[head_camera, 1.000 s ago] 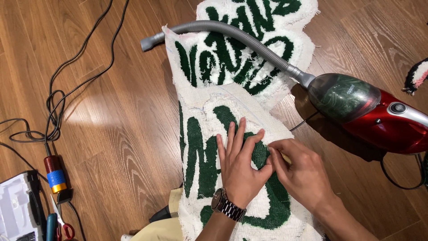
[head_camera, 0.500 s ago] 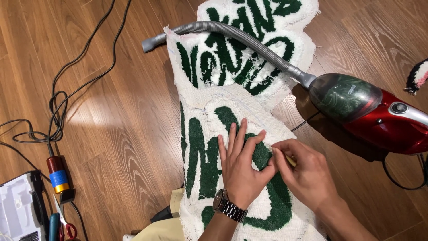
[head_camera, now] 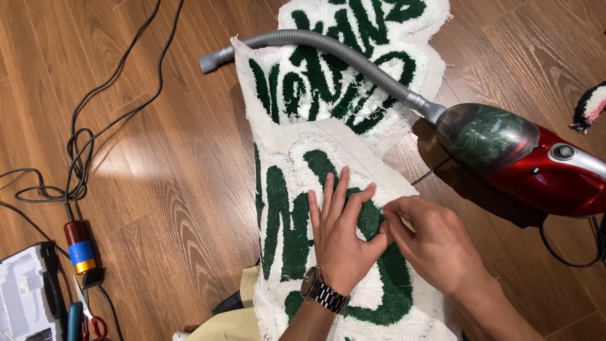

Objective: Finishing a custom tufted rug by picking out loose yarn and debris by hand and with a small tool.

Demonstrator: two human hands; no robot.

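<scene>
A white tufted rug with dark green lettering (head_camera: 297,189) lies on the wooden floor. My left hand (head_camera: 341,237), with a metal watch on the wrist, presses flat on the green pile, fingers spread. Beside it my right hand (head_camera: 429,243) pinches the rug at its right edge, fingers closed on a small pale object that is mostly hidden. The two hands touch at the thumb. A red handheld vacuum (head_camera: 530,164) with a green-tinted dust cup lies to the right, and its grey hose (head_camera: 328,53) curves across the upper part of the rug.
Black cables (head_camera: 82,158) loop over the floor at left. A red, blue and gold cylinder (head_camera: 79,246) lies near a white plastic case (head_camera: 25,297) and scissors (head_camera: 85,319) at the bottom left. Another tufted piece (head_camera: 590,104) shows at the right edge.
My right hand has shifted slightly along the rug's right edge. The left hand stays pressed in place; the vacuum has not moved.
</scene>
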